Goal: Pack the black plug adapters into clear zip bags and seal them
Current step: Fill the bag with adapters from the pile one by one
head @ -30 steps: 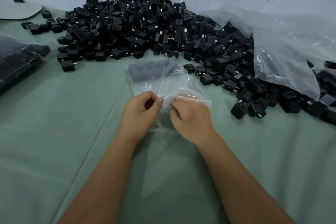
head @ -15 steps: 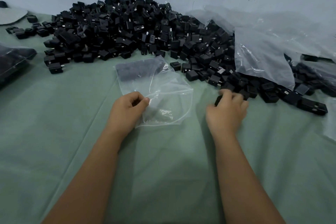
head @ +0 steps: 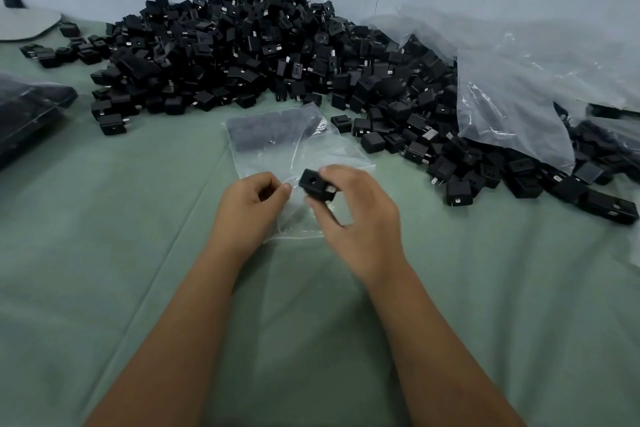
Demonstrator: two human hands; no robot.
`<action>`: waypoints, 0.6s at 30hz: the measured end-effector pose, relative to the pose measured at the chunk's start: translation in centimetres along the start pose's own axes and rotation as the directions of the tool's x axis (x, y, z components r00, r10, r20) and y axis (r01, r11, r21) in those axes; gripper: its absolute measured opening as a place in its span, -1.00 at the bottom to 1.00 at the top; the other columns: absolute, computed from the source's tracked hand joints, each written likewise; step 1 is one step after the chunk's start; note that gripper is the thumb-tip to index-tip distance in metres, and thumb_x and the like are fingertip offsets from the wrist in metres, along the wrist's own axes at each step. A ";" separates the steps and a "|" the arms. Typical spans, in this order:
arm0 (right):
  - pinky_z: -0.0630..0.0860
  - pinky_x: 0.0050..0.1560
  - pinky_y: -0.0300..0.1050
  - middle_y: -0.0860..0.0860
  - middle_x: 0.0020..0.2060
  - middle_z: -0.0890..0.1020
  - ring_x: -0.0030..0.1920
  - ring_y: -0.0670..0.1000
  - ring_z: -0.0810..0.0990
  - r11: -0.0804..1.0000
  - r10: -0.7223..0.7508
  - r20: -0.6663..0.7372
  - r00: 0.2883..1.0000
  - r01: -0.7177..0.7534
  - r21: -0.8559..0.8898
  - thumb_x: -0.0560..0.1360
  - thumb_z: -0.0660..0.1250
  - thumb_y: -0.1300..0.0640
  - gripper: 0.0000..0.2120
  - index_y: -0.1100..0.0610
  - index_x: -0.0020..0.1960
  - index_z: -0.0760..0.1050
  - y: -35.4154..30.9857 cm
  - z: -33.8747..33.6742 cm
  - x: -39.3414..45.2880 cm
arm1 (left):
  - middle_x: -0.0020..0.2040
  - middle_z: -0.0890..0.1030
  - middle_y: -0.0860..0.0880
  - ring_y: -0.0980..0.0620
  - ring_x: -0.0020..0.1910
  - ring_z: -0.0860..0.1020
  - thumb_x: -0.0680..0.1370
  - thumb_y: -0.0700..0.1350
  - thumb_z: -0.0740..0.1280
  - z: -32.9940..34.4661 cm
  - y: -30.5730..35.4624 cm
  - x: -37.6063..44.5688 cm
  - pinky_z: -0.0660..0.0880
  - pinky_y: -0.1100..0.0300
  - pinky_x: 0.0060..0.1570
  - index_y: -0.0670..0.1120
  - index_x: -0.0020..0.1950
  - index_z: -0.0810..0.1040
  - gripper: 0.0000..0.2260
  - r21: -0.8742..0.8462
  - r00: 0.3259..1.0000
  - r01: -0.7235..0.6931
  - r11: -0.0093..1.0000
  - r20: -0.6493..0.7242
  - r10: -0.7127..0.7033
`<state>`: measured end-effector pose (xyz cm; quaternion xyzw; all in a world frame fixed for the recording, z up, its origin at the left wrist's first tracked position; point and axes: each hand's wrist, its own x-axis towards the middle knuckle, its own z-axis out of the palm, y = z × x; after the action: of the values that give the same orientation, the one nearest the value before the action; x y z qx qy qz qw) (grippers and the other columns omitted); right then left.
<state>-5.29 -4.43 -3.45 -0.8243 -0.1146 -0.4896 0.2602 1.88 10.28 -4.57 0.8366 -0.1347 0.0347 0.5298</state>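
Not much to see on the person: two bare forearms, no sleeves in view, nothing on the wrists. No gloves, rings, watch or bands on the left hand (head: 251,206) or the right hand (head: 360,218). Nails look short and plain.

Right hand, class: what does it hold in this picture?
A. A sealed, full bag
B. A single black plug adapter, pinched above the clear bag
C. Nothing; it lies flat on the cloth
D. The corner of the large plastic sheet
B: the right hand pinches one black plug adapter between thumb and fingers, just over the clear zip bag that the left hand grips.
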 end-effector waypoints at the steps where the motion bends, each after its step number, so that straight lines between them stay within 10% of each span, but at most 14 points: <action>1: 0.57 -0.09 -0.18 0.03 -0.06 0.64 -0.06 -0.01 0.60 0.997 -0.055 0.043 0.998 0.057 -0.051 0.42 0.47 0.21 -0.77 0.14 0.06 0.56 -0.2 0.3 0.0 | -0.36 0.55 -0.11 0.10 -0.42 0.40 0.56 -0.08 0.35 -0.1 0.1 -0.1 0.34 0.20 -0.36 -0.09 -0.30 0.52 -0.76 -0.012 1.000 -0.011 1.000 -0.010 0.011; 5: 0.49 -0.45 -0.07 0.06 -0.18 0.56 -0.23 0.08 0.53 0.963 0.009 0.271 0.963 0.065 -0.262 0.35 0.50 0.25 -0.80 0.12 -0.04 0.65 -0.2 1.0 -0.2 | -0.40 0.52 -0.02 0.14 -0.41 0.38 0.55 -0.09 0.37 -0.1 0.4 -0.3 0.35 0.24 -0.35 -0.08 -0.31 0.52 -0.76 -0.057 0.989 -0.042 0.998 -0.141 0.034; 10: 0.54 -0.33 -0.07 0.01 -0.11 0.51 -0.25 -0.03 0.51 0.994 0.108 0.450 0.886 -0.099 -0.044 0.41 0.46 0.14 -0.75 0.05 0.08 0.64 -0.2 1.0 -0.9 | -0.41 0.55 0.07 0.20 -0.42 0.43 0.51 -0.12 0.41 -0.2 0.8 -0.6 0.39 0.31 -0.35 -0.06 -0.33 0.55 -0.78 -0.090 0.974 -0.056 0.994 -0.223 0.035; 15: 0.54 -0.26 -0.07 0.01 -0.03 0.55 -0.17 0.04 0.54 0.989 0.149 0.497 0.855 -0.124 -0.083 0.47 0.32 0.24 -0.71 0.08 0.17 0.55 -0.3 1.4 -0.8 | -0.34 0.62 -0.08 -0.02 -0.32 0.55 0.46 -0.09 0.44 -0.7 1.6 -1.1 0.48 0.11 -0.27 -0.14 -0.28 0.63 -0.83 -0.325 0.985 -0.163 0.932 0.002 0.173; 18: 0.47 -0.16 -0.17 -0.04 0.04 0.53 -0.08 -0.01 0.52 0.974 0.224 0.492 0.841 -0.210 -0.085 0.44 0.33 0.19 -0.73 0.02 0.13 0.51 -0.2 1.2 -0.7 | -0.36 0.59 0.01 0.13 -0.29 0.54 0.53 0.05 0.28 -1.0 1.7 -1.0 0.44 0.34 -0.15 -0.13 -0.22 0.65 -0.69 -0.455 0.988 -0.152 0.877 -0.106 0.116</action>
<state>-4.81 -3.57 -4.47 -0.9337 -0.0770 -0.2291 0.2641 0.57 10.68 -2.86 0.6735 -0.1766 0.0697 0.7144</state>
